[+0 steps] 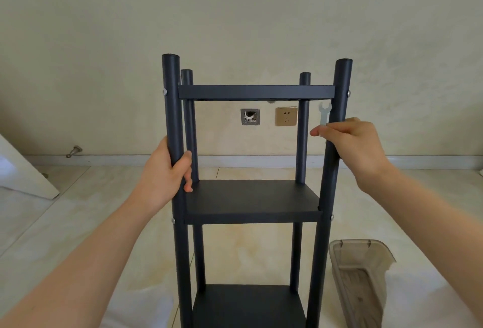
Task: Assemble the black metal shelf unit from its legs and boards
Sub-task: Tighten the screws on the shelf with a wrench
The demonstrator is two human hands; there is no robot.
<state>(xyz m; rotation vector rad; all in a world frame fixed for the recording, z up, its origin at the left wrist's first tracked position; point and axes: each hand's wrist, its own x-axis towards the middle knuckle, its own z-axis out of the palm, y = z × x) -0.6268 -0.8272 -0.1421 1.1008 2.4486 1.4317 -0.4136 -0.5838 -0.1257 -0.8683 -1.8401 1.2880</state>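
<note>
Four legs [171, 108], three boards [252, 198], one wrench [324, 114] pinched in right hand [352, 142].

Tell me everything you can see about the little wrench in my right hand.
The wrench is small, flat and pale silver, seemingly thin metal, with an open forked end pointing up. It stands nearly upright, its lower end pinched in the right hand, beside the shelf's front right leg. Whether it touches the leg is unclear.

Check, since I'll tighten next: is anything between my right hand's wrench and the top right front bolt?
Yes, the black tubular front right leg itself: the small silver wrench in the right hand is at its inner side, the silver bolt on its outer.
</note>
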